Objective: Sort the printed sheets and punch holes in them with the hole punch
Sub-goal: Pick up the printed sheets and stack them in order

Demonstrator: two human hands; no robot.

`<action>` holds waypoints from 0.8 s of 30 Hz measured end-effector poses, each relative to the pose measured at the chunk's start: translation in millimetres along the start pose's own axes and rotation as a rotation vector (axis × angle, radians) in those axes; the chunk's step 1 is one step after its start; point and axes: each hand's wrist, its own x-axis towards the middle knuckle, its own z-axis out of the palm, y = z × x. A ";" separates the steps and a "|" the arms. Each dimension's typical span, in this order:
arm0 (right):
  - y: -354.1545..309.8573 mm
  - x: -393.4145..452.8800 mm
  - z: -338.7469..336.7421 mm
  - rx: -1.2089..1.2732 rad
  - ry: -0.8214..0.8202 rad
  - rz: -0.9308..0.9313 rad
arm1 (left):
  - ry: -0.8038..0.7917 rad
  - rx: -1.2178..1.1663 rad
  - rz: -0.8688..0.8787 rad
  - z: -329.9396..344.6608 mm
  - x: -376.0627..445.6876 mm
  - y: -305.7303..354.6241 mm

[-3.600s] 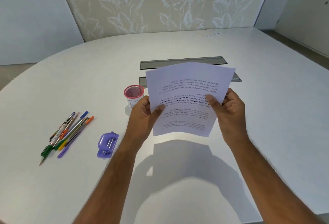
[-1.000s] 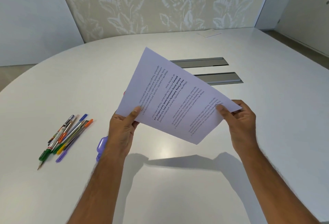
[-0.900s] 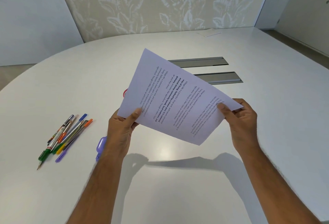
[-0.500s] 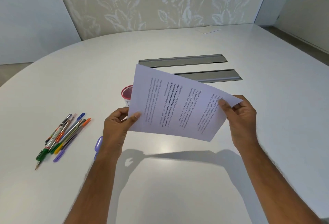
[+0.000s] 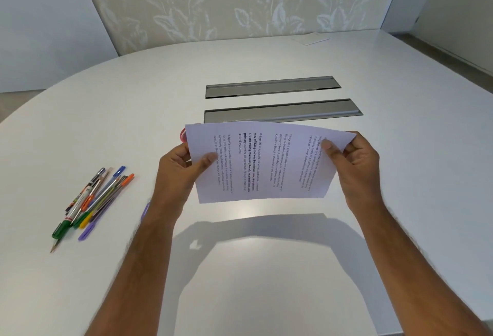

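I hold a thin stack of white printed sheets [image 5: 266,165] above the table, turned sideways so the text lines run vertically. My left hand [image 5: 178,170] pinches the stack's left edge, thumb on top. My right hand [image 5: 352,159] grips its upper right corner. The purple hole punch [image 5: 145,211] lies on the table behind my left forearm; only a thin sliver of it shows.
A bunch of coloured pens [image 5: 90,202] lies at the left on the white oval table [image 5: 266,269]. A red-rimmed cup [image 5: 183,134] peeks out behind the sheets' left corner. Two grey cable slots [image 5: 280,114] are set in the table beyond. A white paper [image 5: 312,39] lies at the far edge.
The sheets have been rotated from upside-down to sideways and lowered to a level, landscape hold. Both hands shifted their grips along the edges; the left forearm now covers most of the punch.
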 end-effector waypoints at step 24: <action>42.3 -14.7 6.1 -0.033 0.011 0.171 | 0.064 0.156 -0.105 16.5 -18.7 -36.7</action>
